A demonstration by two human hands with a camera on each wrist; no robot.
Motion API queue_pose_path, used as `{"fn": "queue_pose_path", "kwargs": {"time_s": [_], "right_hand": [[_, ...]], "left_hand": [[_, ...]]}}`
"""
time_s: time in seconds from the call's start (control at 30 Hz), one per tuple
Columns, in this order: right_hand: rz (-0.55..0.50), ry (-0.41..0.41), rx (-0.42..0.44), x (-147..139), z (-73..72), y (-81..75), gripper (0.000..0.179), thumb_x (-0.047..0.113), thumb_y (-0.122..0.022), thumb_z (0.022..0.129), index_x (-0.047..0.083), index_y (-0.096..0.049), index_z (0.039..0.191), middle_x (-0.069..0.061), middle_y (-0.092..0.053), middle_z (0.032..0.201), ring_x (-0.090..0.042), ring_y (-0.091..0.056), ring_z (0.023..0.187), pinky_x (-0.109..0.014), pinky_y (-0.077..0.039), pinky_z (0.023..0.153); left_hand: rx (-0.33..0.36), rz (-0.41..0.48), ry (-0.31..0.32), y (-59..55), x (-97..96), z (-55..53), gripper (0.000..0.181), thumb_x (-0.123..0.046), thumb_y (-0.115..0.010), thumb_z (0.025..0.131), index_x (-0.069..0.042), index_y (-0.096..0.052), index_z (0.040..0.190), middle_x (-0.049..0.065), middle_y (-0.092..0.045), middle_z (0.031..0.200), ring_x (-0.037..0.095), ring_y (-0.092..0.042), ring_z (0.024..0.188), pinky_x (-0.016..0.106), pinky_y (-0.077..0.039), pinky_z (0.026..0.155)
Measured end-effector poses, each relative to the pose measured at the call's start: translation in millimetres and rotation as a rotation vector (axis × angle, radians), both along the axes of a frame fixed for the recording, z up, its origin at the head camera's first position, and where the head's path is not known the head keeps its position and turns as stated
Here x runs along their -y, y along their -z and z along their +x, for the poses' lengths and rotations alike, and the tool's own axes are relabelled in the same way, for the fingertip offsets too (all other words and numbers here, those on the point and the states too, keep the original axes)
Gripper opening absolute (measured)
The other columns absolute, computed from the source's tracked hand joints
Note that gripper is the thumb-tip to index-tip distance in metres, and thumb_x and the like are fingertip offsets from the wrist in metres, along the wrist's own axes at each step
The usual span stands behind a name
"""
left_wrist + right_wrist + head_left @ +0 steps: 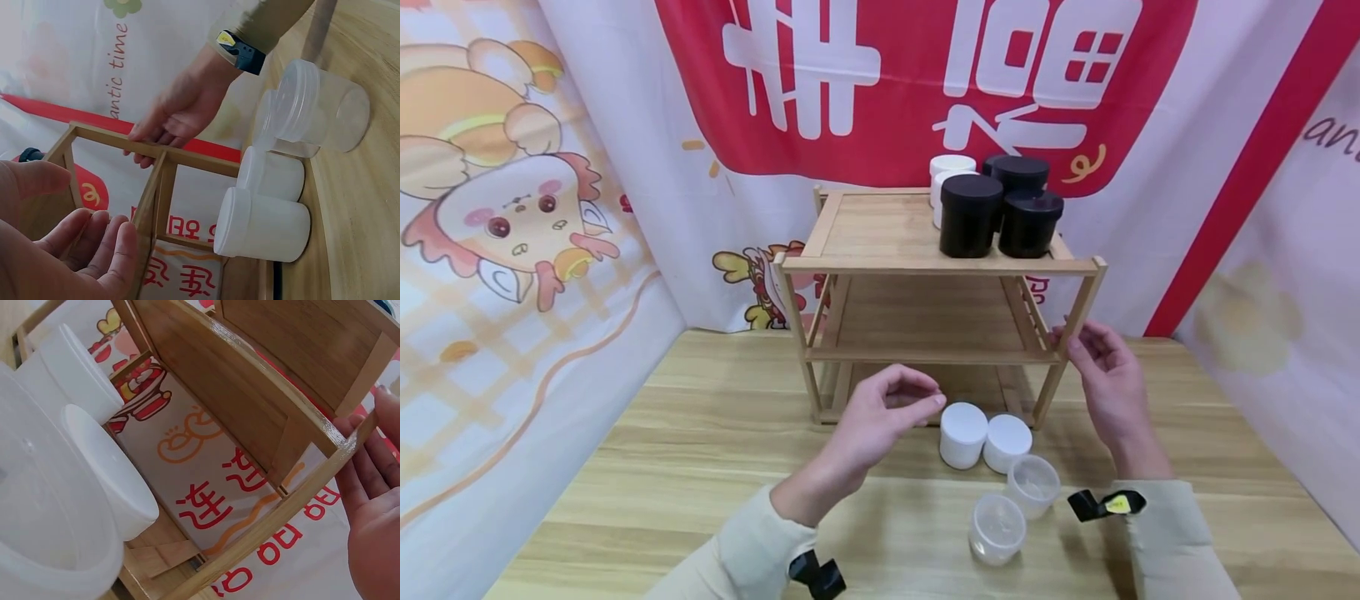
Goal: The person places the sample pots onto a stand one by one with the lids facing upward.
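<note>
A wooden shelf rack (pixel 917 357) stands on the table in the head view. My right hand (pixel 1108 375) holds its right front post, thumb on one side and fingers on the other, as the right wrist view also shows. My left hand (pixel 880 421) hovers in front of the rack with loosely bent fingers and nothing between them. Just right of it stand two white lidded jars (pixel 963 435) (pixel 1007 442), side by side at the rack's foot. Nearer to me are two clear plastic jars (pixel 1033 485) (pixel 997 529).
Several black jars (pixel 972 217) crowd the right part of the rack's top shelf, with white jars (pixel 953 164) behind them. Printed cloth (pixel 602 50) hangs at the back and both sides. The wooden table (pixel 700 500) extends around the rack.
</note>
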State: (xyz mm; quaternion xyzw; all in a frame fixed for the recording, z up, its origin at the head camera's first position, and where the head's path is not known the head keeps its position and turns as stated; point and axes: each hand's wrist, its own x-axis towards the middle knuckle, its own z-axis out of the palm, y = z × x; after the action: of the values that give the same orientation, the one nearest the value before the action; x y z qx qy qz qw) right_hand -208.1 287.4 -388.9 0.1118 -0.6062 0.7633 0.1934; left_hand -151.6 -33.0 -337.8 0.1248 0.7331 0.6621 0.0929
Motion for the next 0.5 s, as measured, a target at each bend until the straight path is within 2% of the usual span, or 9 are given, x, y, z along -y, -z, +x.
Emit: {"fn": "queue_pose_path", "kwargs": {"time_s": [0.17,0.27,0.5], "right_hand": [[-0.024,0.027,-0.008,0.7,-0.7,-2.8,0.033,0.005,-0.066,0.105,0.001,-0.064,0.138,0.0,-0.077,0.12,-0.01,-0.072,0.112,-0.016,-0.056,0.101],[0.006,0.052,0.005,-0.7,-0.4,-2.3,0.035,0.006,-0.067,0.105,0.0,-0.064,0.139,0.002,-0.077,0.12,-0.009,-0.072,0.112,-0.015,-0.056,0.1],[0.05,0.081,0.042,-0.6,-0.5,-2.3,0.04,0.011,-0.069,0.105,0.0,-0.062,0.143,0.003,-0.077,0.122,-0.011,-0.07,0.112,-0.015,-0.056,0.1]], "left_hand": [[-0.006,-0.031,0.027,10.7,-3.8,-1.9,0.027,-0.019,-0.077,0.1,-0.004,-0.071,0.122,0.01,-0.076,0.119,0.014,-0.07,0.104,0.03,-0.059,0.092],[-0.006,-0.058,0.041,20.9,-7.2,-1.5,0.029,-0.019,-0.079,0.098,-0.004,-0.072,0.122,0.009,-0.076,0.119,0.015,-0.069,0.105,0.027,-0.056,0.09],[0.044,-0.097,0.036,44.0,-10.9,-8.9,0.032,-0.019,-0.08,0.097,-0.003,-0.071,0.123,0.009,-0.074,0.12,0.017,-0.068,0.107,0.028,-0.057,0.089]]}}
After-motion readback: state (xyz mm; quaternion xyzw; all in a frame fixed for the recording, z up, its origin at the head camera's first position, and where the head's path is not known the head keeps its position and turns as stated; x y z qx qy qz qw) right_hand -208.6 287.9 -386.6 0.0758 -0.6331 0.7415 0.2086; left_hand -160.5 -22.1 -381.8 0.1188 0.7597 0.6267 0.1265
